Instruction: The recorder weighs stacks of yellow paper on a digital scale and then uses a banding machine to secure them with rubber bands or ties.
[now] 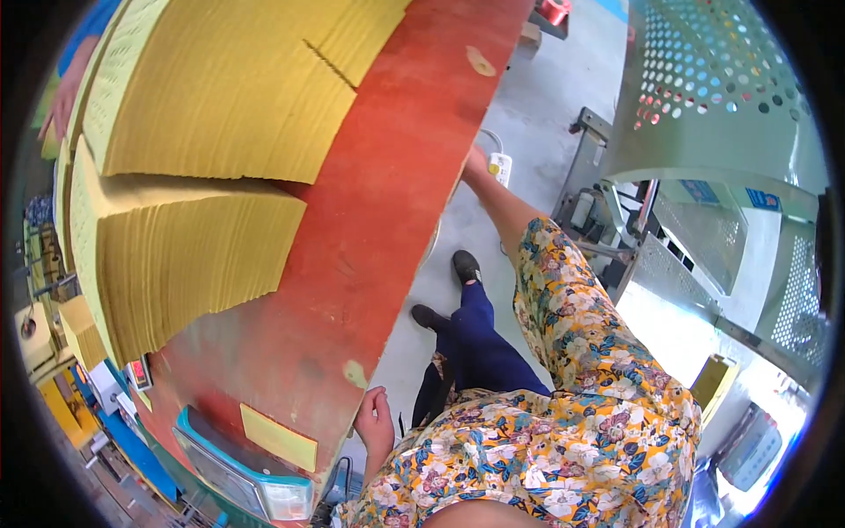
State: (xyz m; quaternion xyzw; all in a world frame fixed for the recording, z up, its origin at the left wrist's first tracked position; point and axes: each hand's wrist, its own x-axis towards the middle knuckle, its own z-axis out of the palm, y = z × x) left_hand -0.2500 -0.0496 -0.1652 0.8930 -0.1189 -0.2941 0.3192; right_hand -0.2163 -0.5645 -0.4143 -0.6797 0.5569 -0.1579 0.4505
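**Here, both hands at the edge of a red table**

Nearest, the left hand (374,421) is curled loosely against the near edge of the red table (378,202), fingers folded in, gripping nothing clearly. A small yellow sheet (278,437) lies on the tabletop just beside it. Farther along, the right hand (476,164) reaches out to the same edge; whether it grips cannot be told. Beyond, tall stacks of yellow paper (194,238) cover the table.
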